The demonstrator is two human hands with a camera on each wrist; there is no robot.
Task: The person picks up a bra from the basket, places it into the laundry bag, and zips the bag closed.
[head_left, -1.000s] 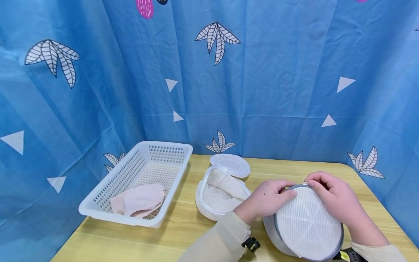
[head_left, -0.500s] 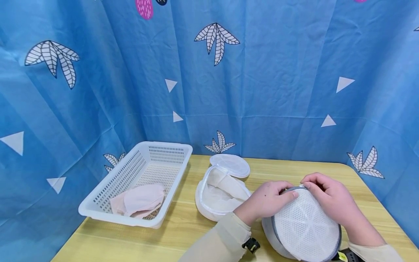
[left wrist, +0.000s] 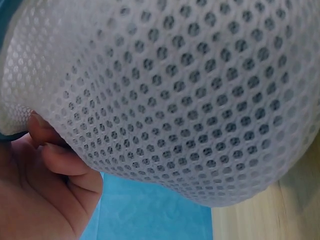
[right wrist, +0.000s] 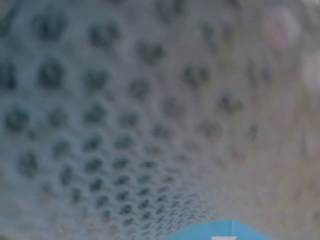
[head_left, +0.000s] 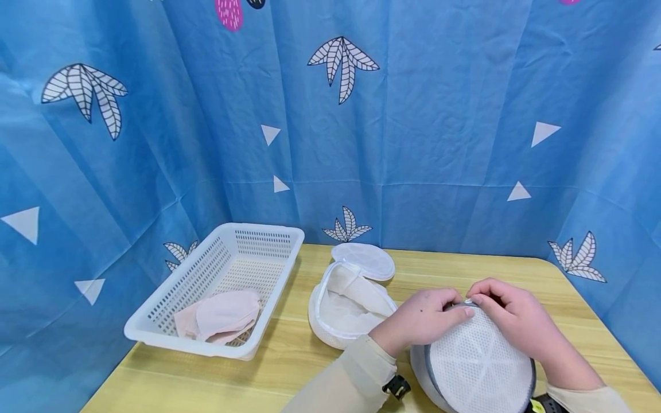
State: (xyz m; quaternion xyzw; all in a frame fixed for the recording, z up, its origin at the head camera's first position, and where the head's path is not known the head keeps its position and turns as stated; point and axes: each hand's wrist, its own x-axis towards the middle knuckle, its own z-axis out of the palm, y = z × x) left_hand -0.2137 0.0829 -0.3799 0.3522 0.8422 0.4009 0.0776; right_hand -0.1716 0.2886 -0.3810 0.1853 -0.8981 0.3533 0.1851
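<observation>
We pinch the grey-rimmed bag point(head_left: 420, 373) in left grip point(head_left: 426, 316) and right grip point(head_left: 518, 321), its lid point(head_left: 481, 364) seated, zipping possibly unfinished, the white bag point(head_left: 319, 328) unclosed.

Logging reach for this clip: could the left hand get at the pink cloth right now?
Probably yes, once the left hand releases the grey-rimmed bag: the pink cloth lies uncovered in the open-topped basket.

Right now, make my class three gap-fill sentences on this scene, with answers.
The cloth in the white basket is coloured ____.
In the head view, the basket stands to the ____ of the white-rimmed mesh bag.
The left hand and right hand touch the grey-rimmed mesh bag, facing a mainly ____ curtain.
Answers: pink; left; blue
</observation>
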